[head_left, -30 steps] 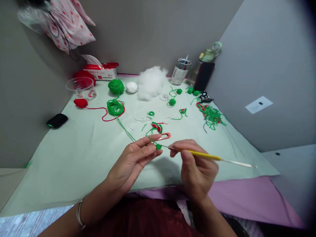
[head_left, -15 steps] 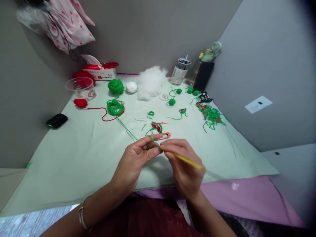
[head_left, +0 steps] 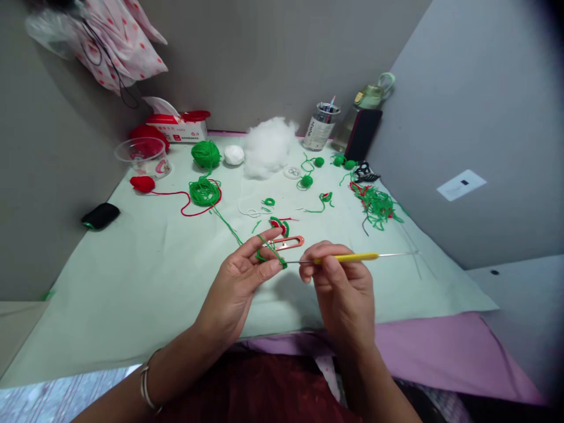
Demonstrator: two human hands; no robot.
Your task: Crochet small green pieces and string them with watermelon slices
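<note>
Pale green cloth (head_left: 145, 299), spread over the work surface before me, bears all the materials. Left hand (head_left: 233, 282): thumb and fingers pinched together, the index finger raised with yarn passing over it. Right hand (head_left: 346, 294): clamped on a tool in a pen-like grip, just beside the left. White stuffing (head_left: 269, 147): a loose heap at the back. Tissue box (head_left: 183, 128): back left, near the wall. Yarn tangle (head_left: 378, 207): green and red strands, at right. Yellow-handled hook (head_left: 359, 257): held nearly level in the right hand, its metal shank pointing left. Green yarn ball (head_left: 205, 154): back left, behind a flat green coil (head_left: 205, 192), from which a strand runs to the left hand. Orange tool (head_left: 291, 242): lying just beyond the left fingers. Small green crocheted piece (head_left: 284, 265): at the left thumb tip, above the cloth, met by the shank; whether the hook's tip sits inside the stitches, I cannot tell.
</note>
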